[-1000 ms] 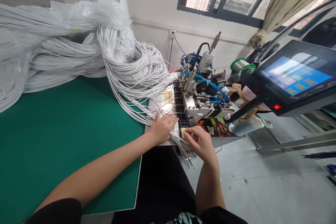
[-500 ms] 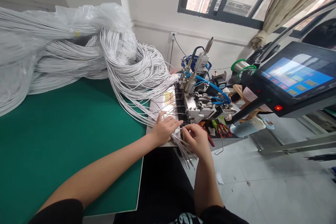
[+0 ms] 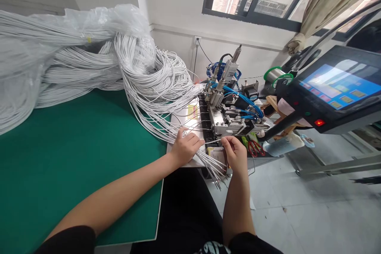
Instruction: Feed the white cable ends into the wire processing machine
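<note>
Palm down, my left hand [image 3: 187,149] grips a bundle of thin white cables [image 3: 212,163] at the front of the white plate, its fingers curled over them and its thumb apart. The cables' loose ends stick out past the front edge. Between thumb and fingers, my right hand [image 3: 236,154] pinches the end of a single white cable [image 3: 212,141], which runs straight across from my left fingertips. Right behind it stands a bench machine [image 3: 218,117] with metal cylinders and blue air hoses. Several cables lie side by side across its black slotted strip [image 3: 205,113].
A large heap of white cable coils [image 3: 160,75], partly in clear plastic, covers the back of the green table mat [image 3: 98,147]. At right are a touchscreen [image 3: 342,83] on an arm, a wire spool [image 3: 276,75] and red-handled scissors [image 3: 255,149].
My right hand has moved right and slightly up, drawing one cable end out straight. My left hand stays on the bundle. A yellow-edged box beneath the right hand now shows.
</note>
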The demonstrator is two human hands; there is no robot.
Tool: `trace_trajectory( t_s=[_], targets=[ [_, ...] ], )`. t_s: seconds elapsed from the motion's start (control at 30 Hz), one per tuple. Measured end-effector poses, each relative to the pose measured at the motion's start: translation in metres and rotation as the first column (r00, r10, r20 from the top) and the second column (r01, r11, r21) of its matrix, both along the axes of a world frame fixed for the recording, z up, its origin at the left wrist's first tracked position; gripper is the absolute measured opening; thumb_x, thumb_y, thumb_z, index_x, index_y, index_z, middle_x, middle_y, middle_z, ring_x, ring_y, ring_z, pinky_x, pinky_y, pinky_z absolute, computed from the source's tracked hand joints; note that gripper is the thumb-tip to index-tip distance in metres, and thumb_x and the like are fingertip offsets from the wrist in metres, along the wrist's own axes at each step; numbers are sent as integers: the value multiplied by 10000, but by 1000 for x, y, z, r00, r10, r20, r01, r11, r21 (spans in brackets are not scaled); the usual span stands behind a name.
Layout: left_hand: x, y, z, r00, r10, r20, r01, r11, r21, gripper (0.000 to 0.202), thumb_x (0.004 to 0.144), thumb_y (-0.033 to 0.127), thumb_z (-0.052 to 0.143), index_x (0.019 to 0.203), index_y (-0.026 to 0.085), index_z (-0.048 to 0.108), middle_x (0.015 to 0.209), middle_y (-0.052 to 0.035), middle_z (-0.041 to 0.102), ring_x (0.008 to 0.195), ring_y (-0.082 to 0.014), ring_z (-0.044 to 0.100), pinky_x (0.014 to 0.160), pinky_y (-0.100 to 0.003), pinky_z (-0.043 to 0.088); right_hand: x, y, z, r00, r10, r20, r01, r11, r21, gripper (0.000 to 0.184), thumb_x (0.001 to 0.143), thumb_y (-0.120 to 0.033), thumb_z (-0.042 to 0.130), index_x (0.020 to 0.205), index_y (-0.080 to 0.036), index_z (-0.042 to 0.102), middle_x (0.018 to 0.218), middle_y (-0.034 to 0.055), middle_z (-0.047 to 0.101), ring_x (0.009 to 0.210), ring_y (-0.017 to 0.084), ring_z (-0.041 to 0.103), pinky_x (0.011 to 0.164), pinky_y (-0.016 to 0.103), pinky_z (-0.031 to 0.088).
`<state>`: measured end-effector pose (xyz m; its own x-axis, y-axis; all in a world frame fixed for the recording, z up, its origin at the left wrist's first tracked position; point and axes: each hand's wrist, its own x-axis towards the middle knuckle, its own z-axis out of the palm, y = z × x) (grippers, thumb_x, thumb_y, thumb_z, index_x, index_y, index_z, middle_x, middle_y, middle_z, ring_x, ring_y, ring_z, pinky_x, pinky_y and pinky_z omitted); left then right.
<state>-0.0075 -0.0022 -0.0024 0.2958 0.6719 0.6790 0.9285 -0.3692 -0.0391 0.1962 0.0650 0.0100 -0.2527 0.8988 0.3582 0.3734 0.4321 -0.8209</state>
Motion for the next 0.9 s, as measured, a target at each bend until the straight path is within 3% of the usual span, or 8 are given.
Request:
trace_trajectory(
  t_s=[0.2,0.33,0.43,0.63,0.9],
  targets=[
    [-2,2,-1,997,-60,-45,60,998,-9,267,950,140,394,926,215,650,729,17,649,756,-136,566,995,-398,263,-5,0,-1,991,100,-92,-108,990,-93,287,883,-431,558,741,-187,609,674,10,571,641,160,511,601,260,387],
    [-2,2,-1,996,-71,-60,68,997,-47,294,924,105,395,1035,227,640,749,9,651,771,-150,565,1000,-418,253,-3,3,-4,988,88,-130,-105,985,-137,288,868,-432,573,727,-183,608,672,8,570,624,155,499,589,255,379],
    [-2,2,-1,995,-70,-67,64,994,-92,364,902,76,402,1142,255,608,780,6,657,798,-161,568,1000,-432,246,2,9,-9,995,62,-75,-72,987,-141,289,863,-426,570,719,-178,612,639,1,559,594,149,484,574,255,366],
    [-1,5,-4,997,-63,-47,55,989,-139,366,881,76,435,1133,267,620,865,-9,662,858,-173,581,1005,-447,226,8,22,-20,992,58,111,-47,994,-102,279,847,-389,555,675,-171,587,621,-3,528,612,148,460,584,255,344],
    [1,7,-8,999,-31,-18,27,978,-208,502,765,34,487,1203,248,604,1009,-46,662,948,-209,577,998,-478,214,8,33,-33,996,93,-7,-92,969,-230,279,815,-389,560,639,-180,503,608,-24,428,607,130,390,580,251,304]
  ],
)
